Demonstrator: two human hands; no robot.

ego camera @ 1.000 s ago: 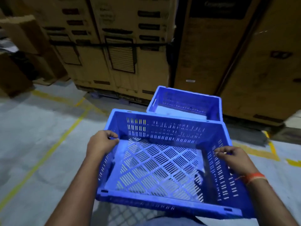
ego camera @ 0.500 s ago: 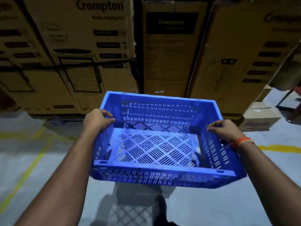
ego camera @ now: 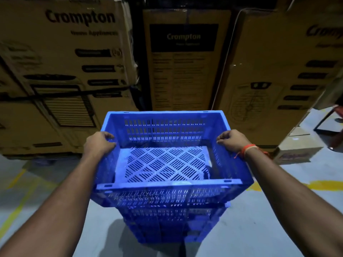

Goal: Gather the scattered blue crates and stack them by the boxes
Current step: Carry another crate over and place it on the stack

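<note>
A blue slotted crate (ego camera: 167, 186) fills the middle of the head view, level and empty. My left hand (ego camera: 99, 143) grips its left rim and my right hand (ego camera: 233, 140), with an orange thread at the wrist, grips its right rim. Directly under it stands a second blue crate (ego camera: 172, 225) on the floor; the held crate sits on or just above it, and I cannot tell whether they touch. Tall brown cardboard boxes (ego camera: 183, 67) rise right behind the crates.
Stacked cartons (ego camera: 61, 75) wall off the whole back. A small carton (ego camera: 295, 151) lies on the floor at the right, with a dark metal frame (ego camera: 330, 125) beyond it. Yellow floor lines (ego camera: 326, 184) run along the grey concrete on both sides.
I have carried the crate forward to the boxes and lowered it over the crate standing on the floor. Both hands keep their grip on the rims.
</note>
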